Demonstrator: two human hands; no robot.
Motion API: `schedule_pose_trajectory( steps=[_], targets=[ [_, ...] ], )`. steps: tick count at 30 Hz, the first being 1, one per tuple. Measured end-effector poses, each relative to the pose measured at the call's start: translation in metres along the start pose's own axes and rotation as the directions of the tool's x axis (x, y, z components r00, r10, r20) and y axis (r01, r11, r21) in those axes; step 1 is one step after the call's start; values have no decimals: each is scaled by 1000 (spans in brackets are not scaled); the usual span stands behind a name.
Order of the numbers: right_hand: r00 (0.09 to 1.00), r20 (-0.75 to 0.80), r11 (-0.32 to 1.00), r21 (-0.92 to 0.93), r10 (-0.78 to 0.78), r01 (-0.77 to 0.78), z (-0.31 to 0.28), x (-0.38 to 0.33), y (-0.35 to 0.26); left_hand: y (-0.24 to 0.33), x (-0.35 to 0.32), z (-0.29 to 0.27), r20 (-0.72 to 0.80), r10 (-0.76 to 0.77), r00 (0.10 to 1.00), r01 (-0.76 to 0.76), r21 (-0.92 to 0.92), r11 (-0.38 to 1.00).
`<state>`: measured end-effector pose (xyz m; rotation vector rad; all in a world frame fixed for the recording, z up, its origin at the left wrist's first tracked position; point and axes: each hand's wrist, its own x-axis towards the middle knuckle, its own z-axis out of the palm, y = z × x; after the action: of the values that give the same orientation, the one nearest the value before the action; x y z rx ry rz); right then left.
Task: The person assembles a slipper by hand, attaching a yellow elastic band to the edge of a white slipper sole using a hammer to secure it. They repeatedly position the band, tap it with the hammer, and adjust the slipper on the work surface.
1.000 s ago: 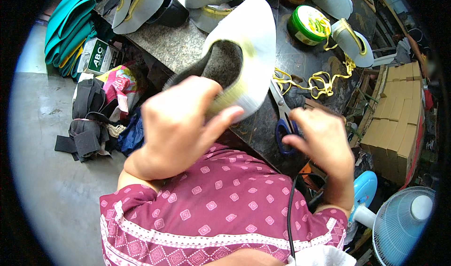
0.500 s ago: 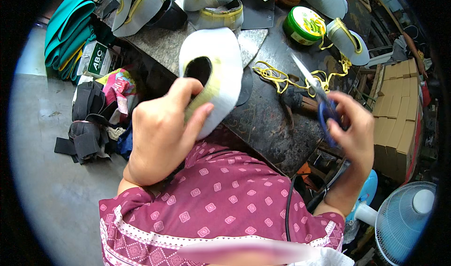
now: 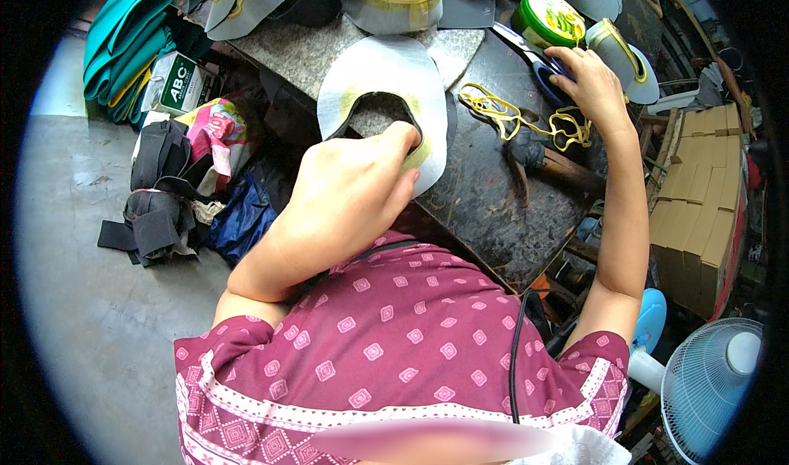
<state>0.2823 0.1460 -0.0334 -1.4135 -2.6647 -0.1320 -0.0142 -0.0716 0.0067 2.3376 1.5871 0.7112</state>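
A single head-worn fisheye view looks steeply down from close above the person's chest and both hands onto the dark counter [image 3: 485, 194], edges bending toward the rim

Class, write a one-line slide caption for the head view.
Left hand holds a grey shoe upper while right hand rests on blue-handled scissors.

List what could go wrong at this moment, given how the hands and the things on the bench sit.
1. The right hand rests on blue-handled scissors with the blades pointing away across the bench; a blind grab could nick a finger.
2. Yellow trimmings lie tangled beside the scissors and might snag on them.
3. The left hand holds the grey shoe upper by one edge only, so it may flex or slip; its yellow-coated rim may smear the fingers.
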Motion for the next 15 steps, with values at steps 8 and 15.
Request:
schedule_pose_trajectory(
  steps=[8, 15],
  targets=[
    [961, -162, 972, 37, -222, 231, 5, -31, -68, 9, 23, 28, 114, -35, 993, 44, -71, 996],
    [955, 78, 598, 764, 286, -241, -17, -48, -61, 9, 43, 33, 83, 45, 996, -41, -49, 998]
  ],
)
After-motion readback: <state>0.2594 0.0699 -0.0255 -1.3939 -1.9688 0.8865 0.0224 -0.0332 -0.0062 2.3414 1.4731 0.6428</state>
